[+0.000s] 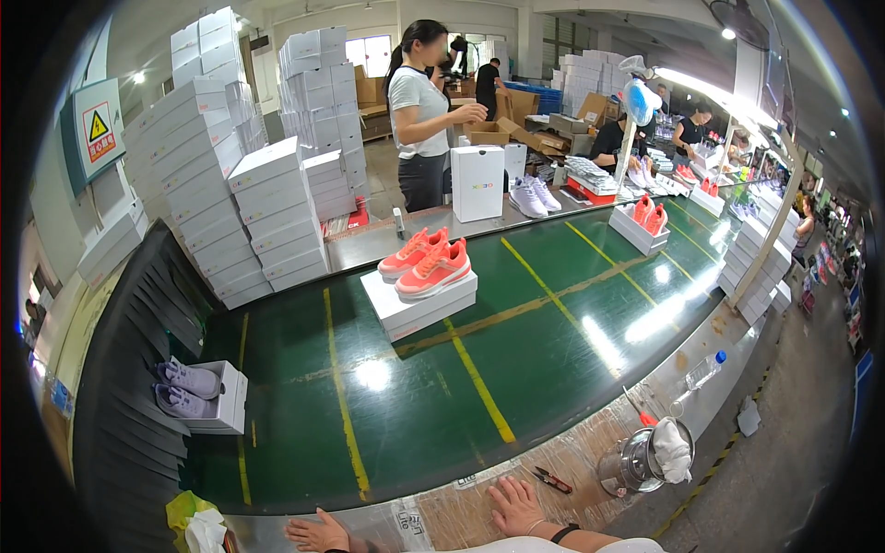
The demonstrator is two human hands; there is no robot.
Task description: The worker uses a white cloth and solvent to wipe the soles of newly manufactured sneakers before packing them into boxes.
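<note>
Left hand [318, 535] flat on the taped-over bench edge [572, 452] at 6 o'clock of the view, palm down, fingers loosely together, holding nothing. Right hand [516, 507] just to its 3 o'clock, also palm down on the bench, fingers spread, nothing pinched; dark band at the wrist. Small red-handled snips [554, 479] lying just off the right fingertips at 2 o'clock, not touched. Further toward 3 o'clock, a metal pot [631, 465] with a white rag [673, 452] draped over its rim, and beyond it a clear plastic bottle [705, 370] with a blue cap, lying on its side.

Ahead at 12 o'clock, the green conveyor belt [516, 369] with yellow lines. At centre of the belt, a pair of coral sneakers [426, 263] resting on top of a closed white shoebox [419, 309], well apart from both hands. At 10 o'clock, near the black curtain strips, a pair of lilac sneakers [187, 389] lying in an open white box [230, 401]. At 1 o'clock, far up the belt, another coral pair [650, 214] on a white box.

Across the belt, a person in a white shirt [419, 111] standing beside an upright white carton [477, 182]; stacks of white boxes [267, 217] at 11 o'clock. Crumpled yellow and white cloth [195, 525] at 8 o'clock of the left hand.
</note>
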